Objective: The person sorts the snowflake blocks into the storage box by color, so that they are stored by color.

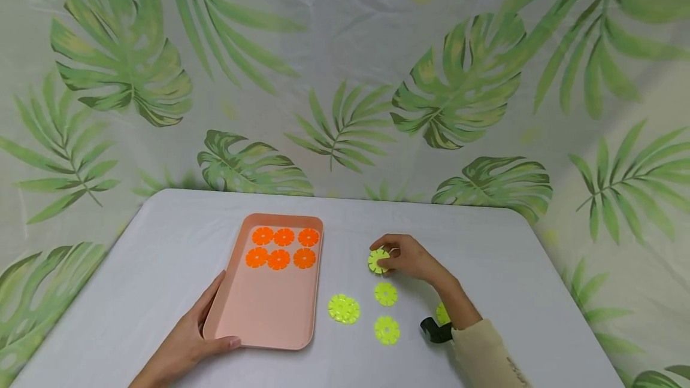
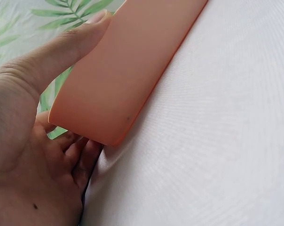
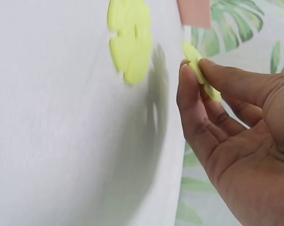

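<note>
Above the white tabletop (image 1: 485, 244), right of the peach tray (image 1: 264, 310), the right hand (image 1: 408, 258) is pinching a yellow-green disc (image 1: 375, 261) between thumb and fingertips. The left hand (image 1: 185, 335) is gripping the tray's near-left corner, thumb lying at the near rim, fingers reaching round the left side.

Handling well: the disc is looking thin, so a light pinch near the rim is probably serving best; hard squeezing could be flipping it out. The left hand should be bracing the tray flat, since the six orange discs (image 1: 278, 261) are looking loose and could be sliding. The right forearm needs watching too: a half-hidden disc (image 1: 442, 314) is peeking out beside it, near a black object (image 1: 434, 330) at the wrist.

Looks: the held disc is showing a flat, round, notched shape, bright in colour; the thumb is covering part of its face. The right wrist view is showing it nearly edge-on, off the tabletop. Two matching discs (image 1: 386, 294) are lying nearer the person, one below the other; an overlapping clump (image 1: 344, 309) is lying between them and the tray, count unclear. The orange ones are sitting in the tray's far half, two rows of three.
</note>
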Motion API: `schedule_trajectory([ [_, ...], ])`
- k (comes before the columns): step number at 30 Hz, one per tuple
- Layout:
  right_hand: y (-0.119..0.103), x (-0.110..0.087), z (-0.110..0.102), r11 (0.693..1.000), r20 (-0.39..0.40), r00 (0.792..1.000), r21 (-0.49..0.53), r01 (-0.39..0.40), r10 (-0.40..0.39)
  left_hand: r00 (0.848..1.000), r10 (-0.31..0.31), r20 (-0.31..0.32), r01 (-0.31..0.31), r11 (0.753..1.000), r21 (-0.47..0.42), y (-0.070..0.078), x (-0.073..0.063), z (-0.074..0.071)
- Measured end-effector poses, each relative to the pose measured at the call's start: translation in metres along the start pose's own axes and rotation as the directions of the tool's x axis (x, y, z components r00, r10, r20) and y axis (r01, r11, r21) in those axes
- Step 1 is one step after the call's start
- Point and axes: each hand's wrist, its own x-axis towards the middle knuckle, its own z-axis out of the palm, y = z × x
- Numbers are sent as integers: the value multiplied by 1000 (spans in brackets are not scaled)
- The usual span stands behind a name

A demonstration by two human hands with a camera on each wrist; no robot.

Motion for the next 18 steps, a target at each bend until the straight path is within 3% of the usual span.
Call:
schedule_trajectory([
  [9,-21,15,20,995,-5,997,-58,77,-78,1000,-13,4,13,1000,-13,0,-2,0],
  [18,-40,29,38,995,3,998,78,66,-66,1000,-1,12,1,1000,-12,1,-1,-1],
])
